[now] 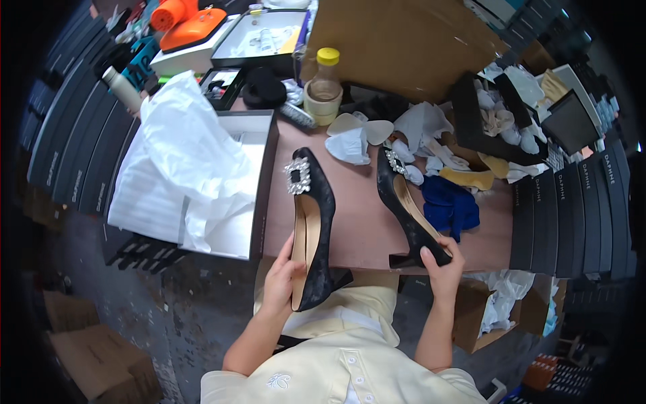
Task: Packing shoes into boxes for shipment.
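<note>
Two black high-heeled shoes with square crystal buckles are in my hands over the near part of the pinkish table. My left hand [281, 283] grips the left shoe [324, 222] by its heel end, thumb inside the beige lining, toe pointing away from me. Closed on the back of the right shoe [398, 202] is my right hand [444, 266]; this shoe's toe points away and leftward. To the left lies an open shoe box [266, 182] with white tissue paper [182, 128] and a white foam wrap spilling over it. Crumpled paper [348, 146] sits beyond the shoes.
A blue cloth [452, 204] lies right of the right shoe. Behind stand a yellow-capped bottle [328, 67] in a cup and a large cardboard sheet [404, 40]. Stacked dark shoe boxes [572, 209] flank the table. A black box [464, 101] holds wadded paper.
</note>
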A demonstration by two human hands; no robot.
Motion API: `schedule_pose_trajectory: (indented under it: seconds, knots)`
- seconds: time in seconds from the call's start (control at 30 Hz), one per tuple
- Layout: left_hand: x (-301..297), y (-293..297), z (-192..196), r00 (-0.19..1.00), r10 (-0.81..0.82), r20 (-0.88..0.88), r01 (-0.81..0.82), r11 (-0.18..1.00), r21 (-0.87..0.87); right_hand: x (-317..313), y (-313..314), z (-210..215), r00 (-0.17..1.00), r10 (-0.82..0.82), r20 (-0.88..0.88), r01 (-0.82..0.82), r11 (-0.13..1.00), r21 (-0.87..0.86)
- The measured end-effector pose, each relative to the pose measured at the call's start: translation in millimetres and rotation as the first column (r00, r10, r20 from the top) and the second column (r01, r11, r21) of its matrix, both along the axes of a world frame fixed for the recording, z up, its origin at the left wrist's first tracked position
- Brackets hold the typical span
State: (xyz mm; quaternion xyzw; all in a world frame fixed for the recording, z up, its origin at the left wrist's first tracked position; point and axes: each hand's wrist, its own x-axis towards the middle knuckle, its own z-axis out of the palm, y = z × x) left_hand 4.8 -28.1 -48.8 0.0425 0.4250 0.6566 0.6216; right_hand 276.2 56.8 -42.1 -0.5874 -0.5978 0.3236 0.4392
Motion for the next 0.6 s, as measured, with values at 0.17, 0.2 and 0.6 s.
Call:
schedule_pose_trajectory:
  seconds: [0.17, 0.2, 0.6]
  knots:
    - [-0.7, 13.1, -16.8, 0.947, -0.218, 0.237, 0.181, 0.969, 0.168, -4.7, -14.9, 6.2, 0.549, -0.127, -0.826, -0.223, 0.930, -0.291]
    - [-5.3, 15.4, -30.7, 0.879, -0.296, 0.375, 0.238, 0.952, 0.194, -7.0, -20.6, -3.0, 0.371, -0.197, -0.907, -0.326, 0.887, -0.326]
    - [31.3, 36.6, -43.9, 0.711, -0.563, 0.422, 0.140, 0.701, 0.699, -52.5, -58.8, 13.9, 0.958, 0.180, -0.224, -0.276, 0.792, -0.545]
